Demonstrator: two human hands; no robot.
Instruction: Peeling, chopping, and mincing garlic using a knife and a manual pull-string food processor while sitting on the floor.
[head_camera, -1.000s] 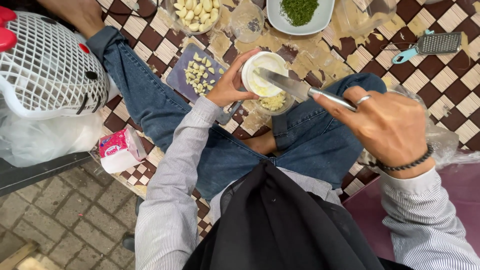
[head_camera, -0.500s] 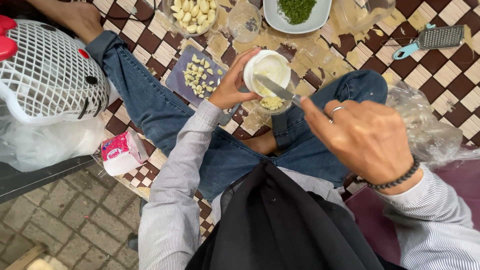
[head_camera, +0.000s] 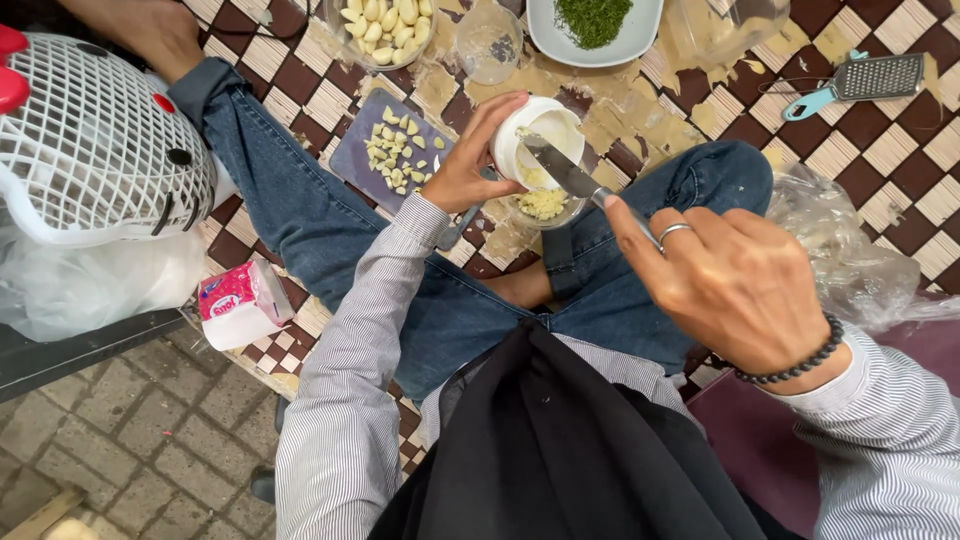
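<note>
Person sits cross-legged on a checkered woven mat (head_camera: 880, 150), so everything is laid within arm's reach in front of the knees.

White lattice basket (head_camera: 90, 140) far off to the left of the left hand (head_camera: 465, 165), out of the work zone.

Dark cutting board (head_camera: 395, 150) with chopped garlic just left of the left grip, touching distance.

Right hand (head_camera: 740, 285) closed around the knife (head_camera: 570, 172) handle, index finger along the spine for blade control; blade tip reaches into the cup.

Left grip wrapped around a small white cup (head_camera: 540, 135), tilted mouth-down towards the knife so contents can be scraped out.

Small glass bowl (head_camera: 545, 205) sits directly under the cup, between the knees, holding the minced garlic below the lip.

Beyond the left grip: bowl of peeled cloves (head_camera: 385, 25), plate of chopped green herbs (head_camera: 595, 25). Turquoise-handled grater (head_camera: 860, 80) well beyond the right grip.
</note>
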